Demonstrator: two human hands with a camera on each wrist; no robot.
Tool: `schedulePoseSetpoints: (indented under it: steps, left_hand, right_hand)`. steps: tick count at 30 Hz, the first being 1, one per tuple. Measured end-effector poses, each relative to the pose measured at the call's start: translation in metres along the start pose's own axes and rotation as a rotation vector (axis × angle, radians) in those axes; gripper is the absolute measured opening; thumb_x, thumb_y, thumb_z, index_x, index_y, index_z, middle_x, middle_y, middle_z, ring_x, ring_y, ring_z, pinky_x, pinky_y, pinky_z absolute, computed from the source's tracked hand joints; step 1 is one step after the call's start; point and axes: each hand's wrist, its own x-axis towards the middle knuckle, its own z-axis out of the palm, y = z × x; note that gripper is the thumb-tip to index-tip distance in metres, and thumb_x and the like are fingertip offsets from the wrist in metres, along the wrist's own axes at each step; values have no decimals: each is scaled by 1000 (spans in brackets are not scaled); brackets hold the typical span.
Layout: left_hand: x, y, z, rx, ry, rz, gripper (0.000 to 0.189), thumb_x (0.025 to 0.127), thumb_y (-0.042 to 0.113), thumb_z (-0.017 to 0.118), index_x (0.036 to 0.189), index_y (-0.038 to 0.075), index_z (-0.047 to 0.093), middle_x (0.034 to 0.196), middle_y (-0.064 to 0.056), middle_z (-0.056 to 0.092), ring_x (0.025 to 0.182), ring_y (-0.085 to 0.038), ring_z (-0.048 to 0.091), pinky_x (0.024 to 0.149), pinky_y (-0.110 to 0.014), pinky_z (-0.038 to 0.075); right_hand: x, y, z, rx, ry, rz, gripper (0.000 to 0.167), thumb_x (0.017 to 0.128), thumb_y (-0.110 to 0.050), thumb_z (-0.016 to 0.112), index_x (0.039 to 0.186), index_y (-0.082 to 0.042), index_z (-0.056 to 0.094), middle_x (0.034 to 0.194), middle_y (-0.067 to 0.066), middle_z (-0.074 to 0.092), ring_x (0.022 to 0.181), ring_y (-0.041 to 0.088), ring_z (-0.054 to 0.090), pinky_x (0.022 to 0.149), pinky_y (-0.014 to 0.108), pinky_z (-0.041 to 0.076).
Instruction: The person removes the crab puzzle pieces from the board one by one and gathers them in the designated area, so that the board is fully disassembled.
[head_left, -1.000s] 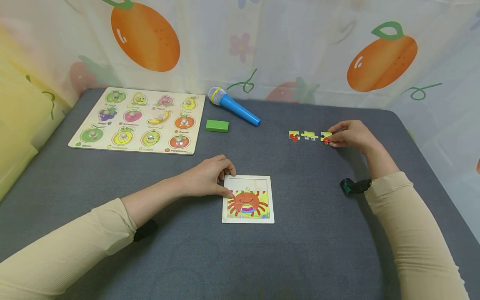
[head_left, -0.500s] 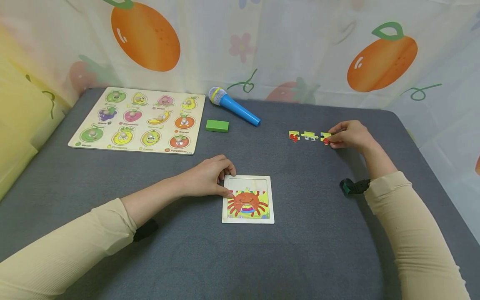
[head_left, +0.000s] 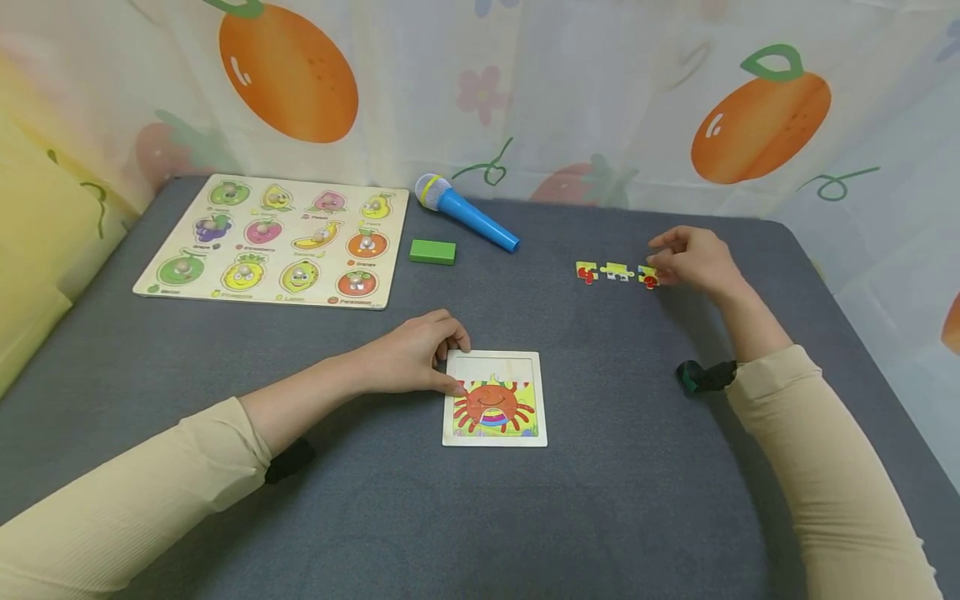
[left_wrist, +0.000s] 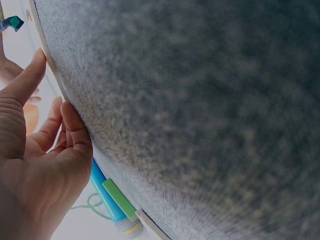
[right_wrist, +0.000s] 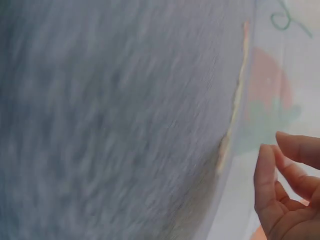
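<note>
A small square crab puzzle (head_left: 495, 408) in a pale wooden frame lies on the table, its top strip bare. My left hand (head_left: 408, 354) grips the frame's upper left side, the thumb on the left edge and curled fingers at the top corner. In the left wrist view that hand (left_wrist: 50, 145) has thumb and fingertips at the frame's edge. Three puzzle pieces lie in a row at the right: a left piece (head_left: 587, 272), a middle piece (head_left: 617, 272) and a right piece (head_left: 647, 277). Just above the right piece is my right hand (head_left: 697, 258), its thumb and fingertips apart with nothing between them.
A wooden fruit peg puzzle (head_left: 281, 242) lies at the back left. Beside it are a green block (head_left: 432, 252) and a blue toy microphone (head_left: 468, 215). A fruit-printed curtain (head_left: 570, 100) hangs behind the table.
My right hand has let go of the right puzzle piece and risen a little above it. The left hand still holds the puzzle frame in the same place.
</note>
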Motion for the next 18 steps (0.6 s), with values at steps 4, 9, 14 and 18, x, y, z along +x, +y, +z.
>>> schedulePoseSetpoints:
  steps: [4, 9, 14, 18]
  left_hand:
    - [0, -1, 0, -2, -1, 3, 47, 76, 25, 86, 111, 7, 62, 101, -6, 55, 88, -14, 52, 76, -25, 44]
    - [-1, -1, 1, -8, -7, 0, 50, 75, 29, 86, 112, 8, 62, 102, -4, 54, 89, -14, 51, 77, -25, 45]
    - [-2, -1, 0, -17, -11, 2, 54, 73, 31, 87, 114, 9, 60, 102, -4, 53, 89, -14, 51, 77, -25, 46]
    - [-3, -1, 0, -22, -19, 5, 61, 72, 32, 88, 119, 7, 58, 103, -4, 53, 90, -15, 51, 77, -26, 46]
  right_hand:
    - [-7, -17, 8, 5, -2, -54, 40, 97, -20, 60, 131, 1, 55, 96, 5, 62, 73, 4, 67, 73, 28, 58]
    - [-18, -43, 25, -12, -49, -113, 35, 98, -21, 59, 129, -5, 58, 98, 7, 62, 79, 15, 68, 75, 35, 57]
    - [-30, -67, 45, 10, -105, -188, 28, 97, -16, 60, 122, -6, 62, 97, 8, 61, 84, 23, 69, 79, 38, 59]
    - [-38, -81, 60, 0, -150, -254, 25, 96, -15, 62, 119, -5, 64, 95, 9, 62, 77, 21, 68, 76, 39, 58]
